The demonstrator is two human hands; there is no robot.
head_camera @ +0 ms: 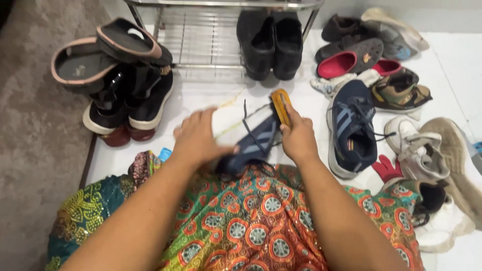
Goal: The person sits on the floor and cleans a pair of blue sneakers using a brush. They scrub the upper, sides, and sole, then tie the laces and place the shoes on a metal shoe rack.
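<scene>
Gripping a navy sneaker (251, 145) over the lap, the left hand (198, 140) steadies it while the right hand (298, 138) closes on a yellow brush (281, 106) set against it. Brushing looks underway: its mate (351, 130) lies just right on the white floor (211, 100), other shoes unsorted. Beyond, the rack (201, 40) holds only one black pair (271, 42), with bare wire to their left.

Both forearms extended fwd; left hand (198, 140) curled, palm down (blurred); right hand (298, 138) fisted, gripping.
</scene>
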